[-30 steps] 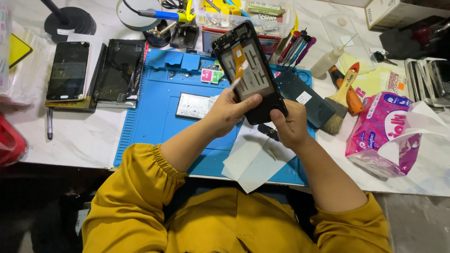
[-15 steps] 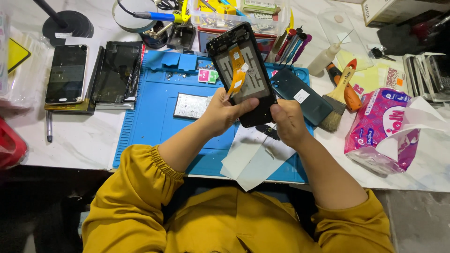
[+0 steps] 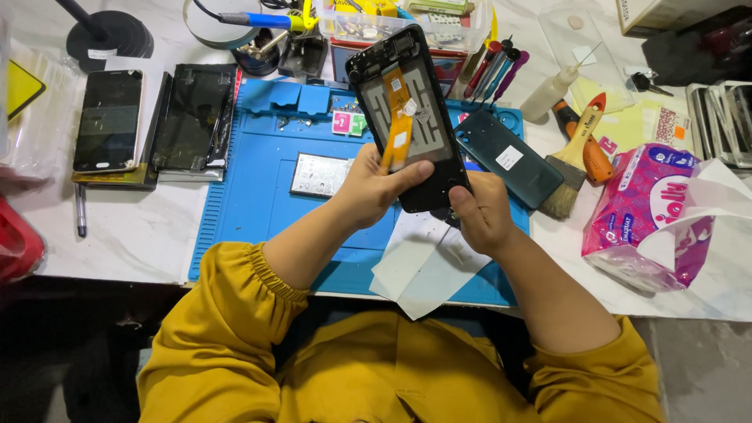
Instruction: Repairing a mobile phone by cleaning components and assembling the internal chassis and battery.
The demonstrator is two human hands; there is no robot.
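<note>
Gripping a black phone frame (image 3: 411, 117) with an orange flex cable (image 3: 398, 117) down its open back, both hands hold it tilted above the blue work mat (image 3: 251, 196). The left hand (image 3: 376, 184) has its fingers clamped on the frame's left edge, thumb across the lower end; the right hand (image 3: 479, 215) pinches the bottom corner, with a dark green back cover (image 3: 505, 157) just beside it

Both hands' fingers (image 3: 423, 169) hold the opened black phone frame with its orange flex cable (image 3: 407, 110) above the blue rubber work mat (image 3: 251, 196) on the white marble table (image 3: 133, 235). Left of the fingers, a flat silver battery (image 3: 319, 174) lies on the mat; further left, two dark phones (image 3: 110, 119) rest on the table. Right of the fingers lies a dark green back cover (image 3: 501, 153), then a wooden-handled brush (image 3: 576, 153) and a pink tissue pack (image 3: 646, 215). White paper sheets (image 3: 423, 266) lie under the fingers.
</note>
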